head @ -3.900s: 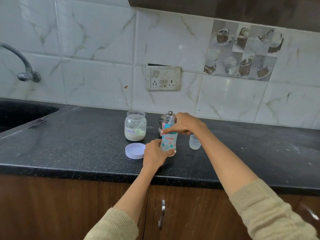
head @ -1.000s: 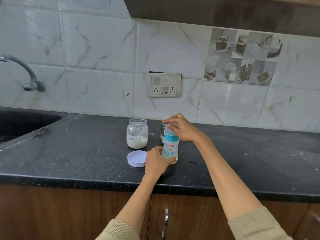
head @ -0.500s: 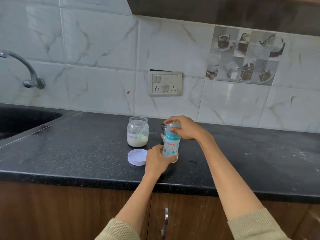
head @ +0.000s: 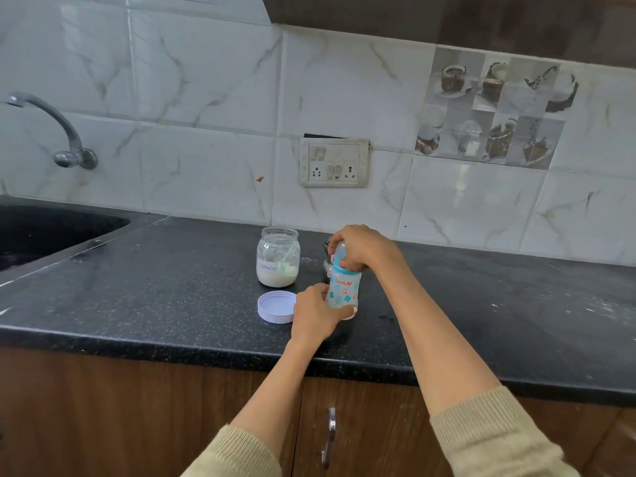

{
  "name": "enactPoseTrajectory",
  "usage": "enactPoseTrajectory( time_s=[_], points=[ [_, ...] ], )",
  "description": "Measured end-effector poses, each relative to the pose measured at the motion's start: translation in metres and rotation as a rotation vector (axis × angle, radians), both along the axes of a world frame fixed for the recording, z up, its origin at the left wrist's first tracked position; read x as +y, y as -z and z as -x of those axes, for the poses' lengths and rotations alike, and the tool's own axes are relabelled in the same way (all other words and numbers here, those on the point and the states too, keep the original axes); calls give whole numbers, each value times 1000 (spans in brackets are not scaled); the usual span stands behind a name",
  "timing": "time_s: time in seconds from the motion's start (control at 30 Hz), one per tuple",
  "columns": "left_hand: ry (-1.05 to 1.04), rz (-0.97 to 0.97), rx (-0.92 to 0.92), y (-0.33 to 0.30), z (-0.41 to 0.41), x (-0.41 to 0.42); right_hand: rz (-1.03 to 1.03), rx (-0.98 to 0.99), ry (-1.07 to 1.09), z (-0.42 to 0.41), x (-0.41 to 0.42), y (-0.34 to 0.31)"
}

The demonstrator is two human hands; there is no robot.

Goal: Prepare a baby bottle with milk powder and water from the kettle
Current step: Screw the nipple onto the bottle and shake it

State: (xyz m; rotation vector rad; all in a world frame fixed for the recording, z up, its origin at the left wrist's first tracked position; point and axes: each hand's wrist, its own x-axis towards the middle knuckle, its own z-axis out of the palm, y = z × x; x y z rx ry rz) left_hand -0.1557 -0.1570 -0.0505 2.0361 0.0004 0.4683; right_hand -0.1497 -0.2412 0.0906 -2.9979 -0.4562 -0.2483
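Observation:
A baby bottle point(head: 343, 288) with teal flower print and a teal collar stands upright on the black counter point(head: 172, 287). My left hand point(head: 315, 313) wraps its base. My right hand point(head: 361, 247) grips the clear cap on its top. Left of the bottle stands an open glass jar point(head: 277, 257) of white milk powder with a scoop inside. The jar's white lid point(head: 277, 307) lies flat in front of it. A small steel kettle point(head: 326, 261) is mostly hidden behind the bottle and my right hand.
A dark sink point(head: 41, 232) with a steel tap point(head: 65, 139) lies at the far left. A wall socket panel point(head: 334, 162) sits on the tiled wall behind. Wooden cabinet doors with a metal handle point(head: 328, 437) are below the counter edge.
The loose clear cap that stood right of the bottle 3.9 s ago is gone from the counter and now sits on the bottle under my right hand. The bottle stays in place.

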Motion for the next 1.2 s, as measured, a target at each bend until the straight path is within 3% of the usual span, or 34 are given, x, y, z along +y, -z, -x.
enactPoseTrajectory(
  time_s=[0.2,0.3,0.43,0.57,0.77,0.9,1.03,1.13,1.2],
  points=[
    [36,-20,15,-4,6,1,-37,-115,-38,4,-8,27],
    [64,-42,26,-7,14,2,-239,-96,-115,11,-17,42],
    [86,-77,26,-8,18,3,-662,-44,-209,15,-25,67],
    [104,-95,9,-6,18,4,-805,-5,-256,16,-20,93],
    [72,-67,2,-2,13,3,-771,-166,-106,3,-11,104],
    [75,-15,15,-1,12,4,-817,-163,-168,-2,-12,77],
    [66,20,61,-1,13,5,-1012,-512,-200,-4,-16,50],
    [57,1,58,-2,13,5,-717,-197,-213,3,-22,65],
    [62,-11,59,0,13,4,-705,-179,-208,2,-24,75]
  ],
)
